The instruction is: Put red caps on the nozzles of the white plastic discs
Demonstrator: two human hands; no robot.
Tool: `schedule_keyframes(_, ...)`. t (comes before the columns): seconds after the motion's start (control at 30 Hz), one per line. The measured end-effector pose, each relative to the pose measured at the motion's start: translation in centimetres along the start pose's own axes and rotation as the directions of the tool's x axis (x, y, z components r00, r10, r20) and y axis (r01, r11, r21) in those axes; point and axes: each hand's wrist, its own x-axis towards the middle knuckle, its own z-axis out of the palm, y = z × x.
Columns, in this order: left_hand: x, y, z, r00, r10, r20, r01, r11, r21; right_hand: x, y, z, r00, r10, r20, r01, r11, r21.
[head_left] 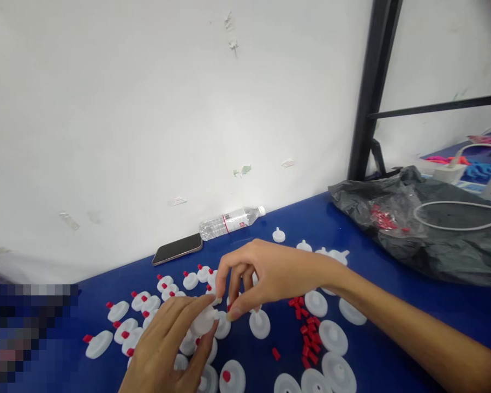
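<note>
White translucent plastic disc with stem (203, 321), over the table (270, 376) among capped discs (118, 311). Stem, its long axis, points right toward the right hand (224, 307); no red cap on the stem. Left hand (216, 310): grip closed on disc edge, thumb and fingers. Right hand: fingertips close to stem, thumb and index slightly apart; can't tell if grip holds anything. Loose red caps (309, 338) to the right. Water bottle (232, 222) by wall, red marks on label, unreadable. Phone (177, 249) beside it.
</note>
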Motion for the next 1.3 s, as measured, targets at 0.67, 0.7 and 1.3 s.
schedule_keyframes(0.67, -0.1, -0.4, 0.3, 0.992, 0.123, -0.023, -0.120, 0.988, 0.099, 1.4, 1.8, 1.4, 0.998, -0.057, -0.031, 0.062, 0.982, 0.178)
schedule_keyframes(0.7, -0.2, -0.4, 0.3, 0.992, 0.123, -0.027, -0.119, 0.987, 0.112, 1.3, 1.7, 1.5, 0.998, -0.060, -0.036, 0.066, 0.984, 0.164)
schedule_keyframes(1.3, -1.1, 0.1, -0.4, 0.980, -0.128, -0.152, 0.134, 0.990, 0.030, 0.9, 1.3, 4.9, 0.993, -0.118, -0.003, 0.112, 0.937, 0.330)
